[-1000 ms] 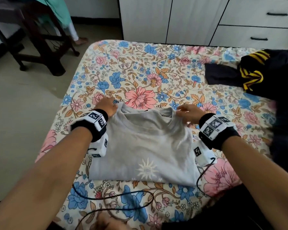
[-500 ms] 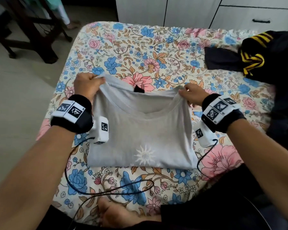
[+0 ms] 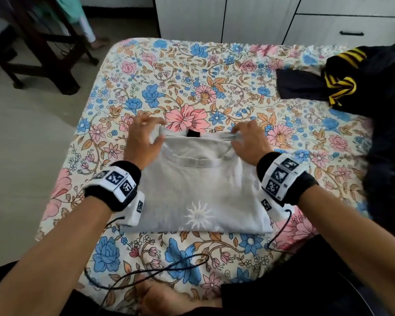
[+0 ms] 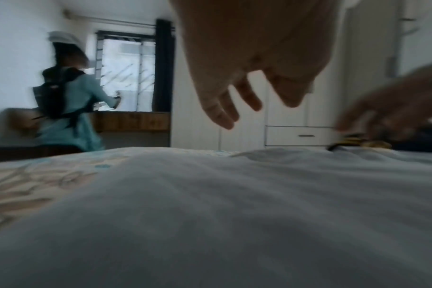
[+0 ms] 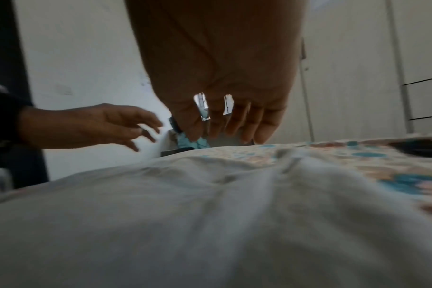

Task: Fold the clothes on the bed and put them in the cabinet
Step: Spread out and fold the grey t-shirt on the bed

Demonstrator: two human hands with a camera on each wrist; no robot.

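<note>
- My left hand [image 3: 144, 139] sits over the left shoulder of the grey t-shirt [image 3: 192, 185], fingers spread and loose; left wrist view shows them hanging apart above the cloth, gripping nothing.
- My right hand [image 3: 249, 142] is at the right shoulder by the collar. Head view looks like the fingertips pinch the collar edge, but the right wrist view shows the fingers [image 5: 234, 124] pointing down with no cloth plainly held, so I can't tell the grip.
- T-shirt lies flat between and under both hands, sides folded in, white sun print [image 3: 198, 215] near my wrists, black neck label [image 3: 193, 134] between the two hands.
- Shirt rests on the bed [image 3: 180, 83], floral sheet all around it.
- Dark clothes with yellow stripes [image 3: 342, 85] are piled well beyond my right hand, off to the right.
- White cabinet [image 3: 237, 17] stands past the far edge of the bed, ahead of both hands, doors closed, drawer with black handle on the right.
- Black cables [image 3: 151, 272] trail across the sheet behind my wrists.
- Left wrist view: another person in a teal top [image 4: 69, 109], blurred, beyond the bed on my left.
</note>
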